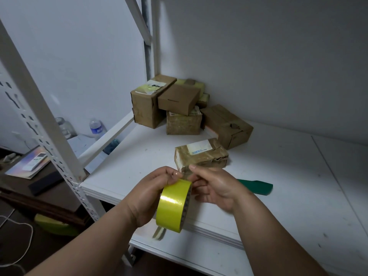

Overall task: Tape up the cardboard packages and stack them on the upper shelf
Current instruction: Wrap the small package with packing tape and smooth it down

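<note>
My left hand point(148, 198) grips a yellow tape roll point(173, 205) above the front edge of the white shelf point(278, 186). My right hand point(215, 188) pinches the clear free end of the tape at the top of the roll. Just beyond my fingers lies a small cardboard package point(201, 154) with a white label, wrapped in glossy tape. Several more cardboard packages point(179, 104) are piled in the shelf's back corner, and one larger box point(227, 124) lies to their right.
A green flat tool point(256, 186) lies on the shelf right of my right hand. A white perforated upright point(39, 120) stands at the left. Beyond it, a lower desk holds a water bottle point(96, 126), a jar, papers and a remote control.
</note>
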The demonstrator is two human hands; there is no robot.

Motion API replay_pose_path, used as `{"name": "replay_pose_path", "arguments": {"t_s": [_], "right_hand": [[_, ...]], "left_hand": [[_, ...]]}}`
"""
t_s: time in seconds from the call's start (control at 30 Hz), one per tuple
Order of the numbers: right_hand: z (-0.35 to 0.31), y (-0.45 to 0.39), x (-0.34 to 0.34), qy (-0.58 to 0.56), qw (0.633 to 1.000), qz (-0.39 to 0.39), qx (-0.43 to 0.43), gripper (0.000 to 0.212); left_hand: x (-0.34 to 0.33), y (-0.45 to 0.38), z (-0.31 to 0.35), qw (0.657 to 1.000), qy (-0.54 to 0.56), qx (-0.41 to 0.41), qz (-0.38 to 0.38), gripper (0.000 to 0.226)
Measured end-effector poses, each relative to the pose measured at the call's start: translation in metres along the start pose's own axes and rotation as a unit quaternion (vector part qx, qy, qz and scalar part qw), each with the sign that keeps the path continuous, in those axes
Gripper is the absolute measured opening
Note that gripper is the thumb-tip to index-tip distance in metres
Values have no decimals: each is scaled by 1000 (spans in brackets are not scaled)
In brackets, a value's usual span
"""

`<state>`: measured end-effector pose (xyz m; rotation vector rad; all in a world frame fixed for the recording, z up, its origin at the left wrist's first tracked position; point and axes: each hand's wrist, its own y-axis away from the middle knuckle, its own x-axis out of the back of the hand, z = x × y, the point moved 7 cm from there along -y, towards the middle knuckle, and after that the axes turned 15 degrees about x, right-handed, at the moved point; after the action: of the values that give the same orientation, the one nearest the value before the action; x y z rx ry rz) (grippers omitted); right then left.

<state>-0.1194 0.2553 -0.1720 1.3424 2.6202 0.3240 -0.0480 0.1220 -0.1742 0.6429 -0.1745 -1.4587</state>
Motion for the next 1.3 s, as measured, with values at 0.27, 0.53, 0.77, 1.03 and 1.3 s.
{"name": "replay_pose_path", "arguments": {"t_s": [0.27, 0.53, 0.77, 1.03, 1.3], "right_hand": [[-25, -12, -27, 130, 981, 29, 139, 19], [-17, -24, -76, 273, 946, 32, 170, 22], [-4, -37, -107, 388, 902, 25, 188, 13], [5, -43, -124, 508, 842, -9, 182, 17], [4, -45, -131, 575, 802, -26, 161, 14]], "left_hand": [[26, 7, 7, 994, -86, 30, 60, 62], [80, 22, 1, 981, -81, 161, 65, 61], [112, 37, -9, 948, -197, 214, 127, 46], [141, 39, -36, 949, -174, 222, 141, 42], [145, 36, -57, 960, -90, 240, 114, 54]]}}
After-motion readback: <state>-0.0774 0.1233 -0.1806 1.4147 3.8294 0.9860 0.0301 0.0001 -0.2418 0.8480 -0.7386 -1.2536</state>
